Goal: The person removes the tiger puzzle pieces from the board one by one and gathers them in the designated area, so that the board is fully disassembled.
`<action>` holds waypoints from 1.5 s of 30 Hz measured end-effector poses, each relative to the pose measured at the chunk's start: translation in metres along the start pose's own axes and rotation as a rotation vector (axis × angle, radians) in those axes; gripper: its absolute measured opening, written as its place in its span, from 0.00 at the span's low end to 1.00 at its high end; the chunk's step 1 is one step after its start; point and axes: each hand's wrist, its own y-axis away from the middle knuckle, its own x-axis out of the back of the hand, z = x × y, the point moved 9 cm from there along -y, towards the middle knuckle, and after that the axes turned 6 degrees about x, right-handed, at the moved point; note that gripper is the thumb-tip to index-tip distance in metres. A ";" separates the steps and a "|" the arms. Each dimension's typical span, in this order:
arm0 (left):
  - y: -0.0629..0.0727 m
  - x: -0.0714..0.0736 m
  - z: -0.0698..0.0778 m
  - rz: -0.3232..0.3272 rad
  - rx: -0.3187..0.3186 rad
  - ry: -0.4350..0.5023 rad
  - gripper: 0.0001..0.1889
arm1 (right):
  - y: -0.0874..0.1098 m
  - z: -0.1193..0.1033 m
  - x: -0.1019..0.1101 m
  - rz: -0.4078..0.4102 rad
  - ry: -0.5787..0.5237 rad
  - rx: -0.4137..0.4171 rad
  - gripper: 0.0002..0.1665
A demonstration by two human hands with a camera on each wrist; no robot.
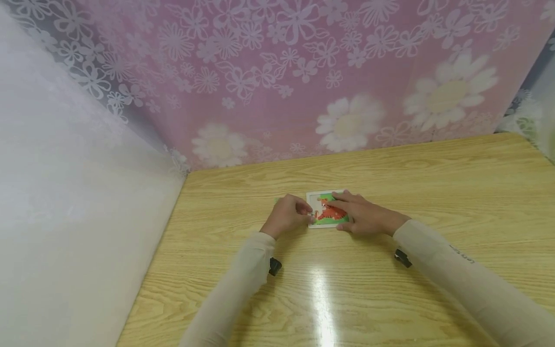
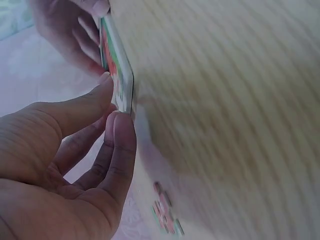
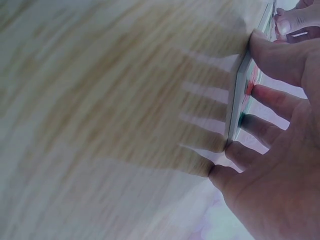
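Observation:
A small framed puzzle board (image 1: 328, 226) with a white border and an orange animal on green lies flat on the table. Bare white backing shows at the picture's upper left. My left hand (image 1: 287, 212) is at the board's left edge, its fingertips (image 2: 124, 122) against the edge and its thumb over the picture; anything small between them is hidden. From the right, my right hand (image 1: 364, 213) holds the board, thumb at the near edge and fingers spread over the picture and along the right side. Loose puzzle pieces (image 2: 165, 210) lie beyond my left hand, mostly hidden in the head view.
The wood-grain table (image 1: 243, 299) meets a white wall (image 1: 86, 193) on the left. A pink flowered curtain (image 1: 277, 96) hangs along its back edge. A light glare streak lies on the tabletop in front of the board.

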 end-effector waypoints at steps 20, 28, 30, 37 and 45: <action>-0.005 -0.010 0.002 0.005 0.016 -0.036 0.09 | 0.000 0.000 0.000 0.004 0.021 0.010 0.40; -0.006 -0.010 0.001 0.017 0.025 -0.034 0.09 | -0.001 0.000 0.000 0.003 0.026 0.004 0.40; -0.006 -0.009 0.000 0.022 0.024 -0.032 0.09 | -0.001 0.000 0.001 0.001 0.025 0.000 0.40; -0.005 -0.008 -0.001 0.030 0.012 -0.015 0.08 | -0.001 -0.002 0.002 0.005 0.021 -0.002 0.39; -0.001 -0.005 0.002 0.038 -0.046 0.027 0.03 | 0.000 -0.002 0.001 -0.004 0.021 -0.011 0.39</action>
